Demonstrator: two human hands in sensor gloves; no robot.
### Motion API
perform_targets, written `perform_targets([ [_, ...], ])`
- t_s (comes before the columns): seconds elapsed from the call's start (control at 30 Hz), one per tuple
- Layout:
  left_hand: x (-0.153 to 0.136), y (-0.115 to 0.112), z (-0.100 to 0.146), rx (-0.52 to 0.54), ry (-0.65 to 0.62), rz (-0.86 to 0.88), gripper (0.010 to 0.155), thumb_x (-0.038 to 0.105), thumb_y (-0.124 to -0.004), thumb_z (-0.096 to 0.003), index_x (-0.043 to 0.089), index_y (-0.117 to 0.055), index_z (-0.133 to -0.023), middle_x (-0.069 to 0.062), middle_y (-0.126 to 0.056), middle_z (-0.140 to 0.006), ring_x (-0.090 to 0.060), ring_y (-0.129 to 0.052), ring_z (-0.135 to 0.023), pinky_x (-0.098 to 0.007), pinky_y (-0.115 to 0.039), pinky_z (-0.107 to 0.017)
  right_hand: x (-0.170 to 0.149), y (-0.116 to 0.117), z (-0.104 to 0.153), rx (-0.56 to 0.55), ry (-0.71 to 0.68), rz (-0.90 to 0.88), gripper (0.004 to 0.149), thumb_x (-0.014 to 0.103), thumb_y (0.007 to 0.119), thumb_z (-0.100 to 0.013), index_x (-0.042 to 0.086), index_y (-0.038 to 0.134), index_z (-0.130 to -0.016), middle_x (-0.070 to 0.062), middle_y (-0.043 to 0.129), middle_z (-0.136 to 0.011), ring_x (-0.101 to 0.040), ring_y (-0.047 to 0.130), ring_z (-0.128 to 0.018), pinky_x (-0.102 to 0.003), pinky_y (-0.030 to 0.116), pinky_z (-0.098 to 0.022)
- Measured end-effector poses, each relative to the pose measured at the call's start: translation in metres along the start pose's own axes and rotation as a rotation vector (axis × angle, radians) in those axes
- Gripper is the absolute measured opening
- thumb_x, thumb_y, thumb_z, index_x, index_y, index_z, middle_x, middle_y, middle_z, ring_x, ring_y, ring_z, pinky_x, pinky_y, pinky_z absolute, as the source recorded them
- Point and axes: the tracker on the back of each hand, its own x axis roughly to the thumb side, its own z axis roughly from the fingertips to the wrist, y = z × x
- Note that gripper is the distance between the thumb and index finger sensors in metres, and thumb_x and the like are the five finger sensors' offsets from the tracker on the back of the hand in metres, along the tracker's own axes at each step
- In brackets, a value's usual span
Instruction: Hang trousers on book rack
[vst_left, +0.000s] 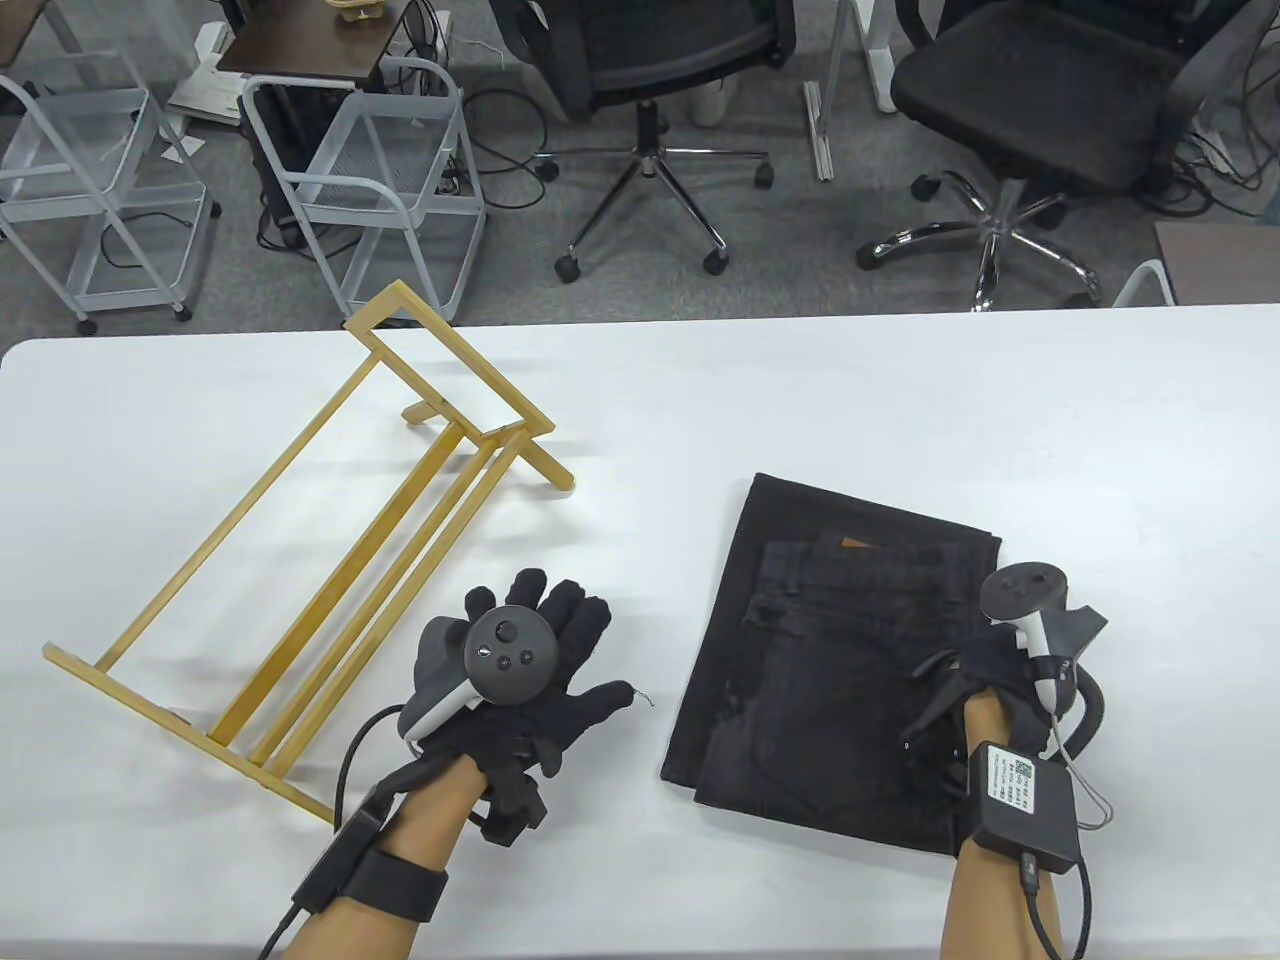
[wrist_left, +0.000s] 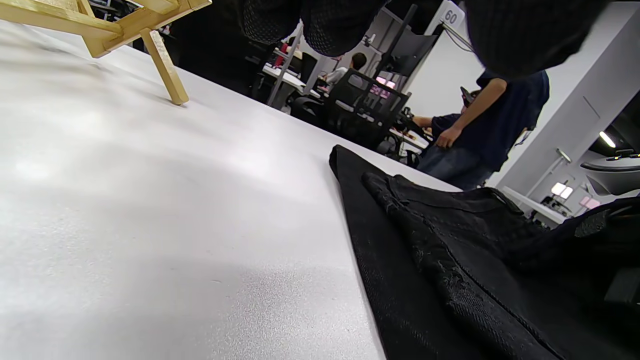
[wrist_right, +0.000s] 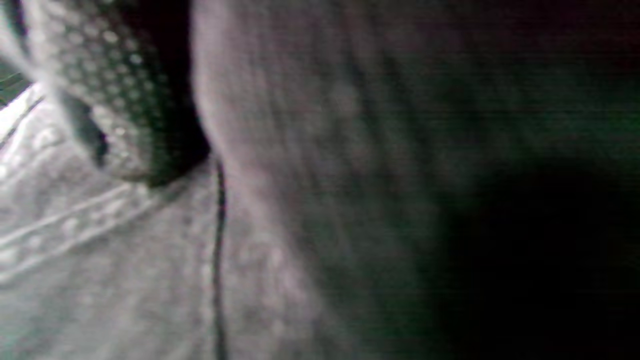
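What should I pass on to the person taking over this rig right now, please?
Left hand: flat and spread over the white table, between rack and trousers, holding nothing.
Right hand: on the folded black trousers, near their right edge; whether it has a grip on the cloth cannot be told.
Wooden book rack: on the table's left part, running diagonally, nothing hung on it.
Done: nothing visible; trousers lie folded flat.
Left: lift the trousers, carry them to the rack, drape them over a rail.
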Motion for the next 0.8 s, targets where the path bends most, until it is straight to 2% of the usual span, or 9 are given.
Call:
perform_targets([
  [0.2,0.002,-0.001,0.000,-0.006,-0.005,-0.002,0.088,0.068,-0.072,-0.0349,0.019,-0.054,-0.106,-0.009,-0.048,-0.119,-0.040,-0.024,-0.113,-0.068,-0.008,-0.069,-0.002,-0.001,0.000,0.063,-0.034,-0.078,0.090,0.042,0.101,-0.020,-0.004,0.064,-0.088,0.003,0.088,-0.055,-0.021,0.091,-0.034,-0.066,0.069,-0.048],
  [0.3,0.001,-0.001,0.000,-0.005,-0.007,-0.001,0.088,0.068,-0.072,-0.0348,0.019,-0.054,-0.106,-0.009,-0.048,-0.119,-0.040,-0.023,-0.113,-0.068,-0.008,-0.069,-0.003,-0.003,0.002,0.061,-0.059,-0.108,0.072,0.041,0.101,-0.022,0.013,0.074,-0.082,0.006,0.087,-0.055,-0.020,0.090,-0.038,-0.066,0.069,-0.049],
  [0.4,0.002,-0.002,0.000,-0.009,-0.011,0.003,0.088,0.068,-0.072,-0.0347,0.020,-0.054,-0.106,-0.009,-0.047,-0.119,-0.039,-0.021,-0.113,-0.067,-0.007,-0.069,0.002,-0.005,0.006,-0.027,-0.149,-0.080,0.064,0.040,0.100,-0.022,0.019,0.078,-0.078,0.007,0.088,-0.054,-0.020,0.091,-0.045,-0.064,0.072,-0.051],
  [0.63,0.002,-0.002,0.000,-0.003,-0.013,0.002,0.088,0.068,-0.072,-0.0347,0.019,-0.054,-0.106,-0.009,-0.047,-0.119,-0.039,-0.020,-0.113,-0.067,-0.007,-0.069,0.013,-0.007,0.018,-0.199,-0.322,-0.019,0.057,0.041,0.098,-0.024,0.023,0.082,-0.076,0.006,0.089,-0.058,-0.028,0.091,-0.069,-0.062,0.081,-0.049],
  [0.8,0.002,-0.002,0.001,-0.011,-0.014,0.011,0.088,0.069,-0.072,-0.0345,0.020,-0.054,-0.106,-0.009,-0.046,-0.119,-0.039,-0.019,-0.113,-0.068,-0.006,-0.069,0.018,-0.009,0.025,-0.247,-0.432,-0.034,0.055,0.040,0.096,-0.025,0.024,0.082,-0.076,0.005,0.088,-0.064,-0.035,0.091,-0.077,-0.063,0.086,-0.048],
])
